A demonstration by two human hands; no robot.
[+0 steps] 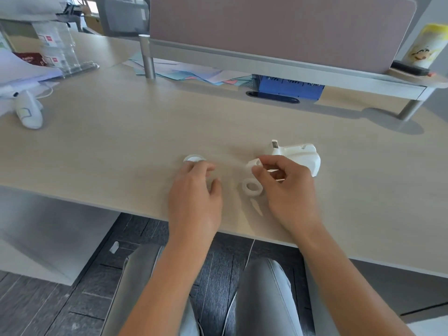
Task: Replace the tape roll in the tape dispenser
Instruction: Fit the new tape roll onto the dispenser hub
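Note:
A white tape dispenser (300,155) stands on the desk just beyond my right hand (286,187). That hand pinches a small white plastic core (253,164) between thumb and forefinger, lifted a little off the desk. Below it a white ring-shaped roll (252,187) lies flat on the desk. Further left, a second white tape roll (194,158) rests on the desk; the fingertips of my left hand (196,195) touch or cover its near edge, fingers curled and apart. Whether they grip it is hidden.
The pale wooden desk (121,146) ends near my wrists. A white handheld device (29,112) lies far left, by papers and a clear holder (60,52). A partition (278,27), loose papers (194,73) and a blue box (291,88) stand behind.

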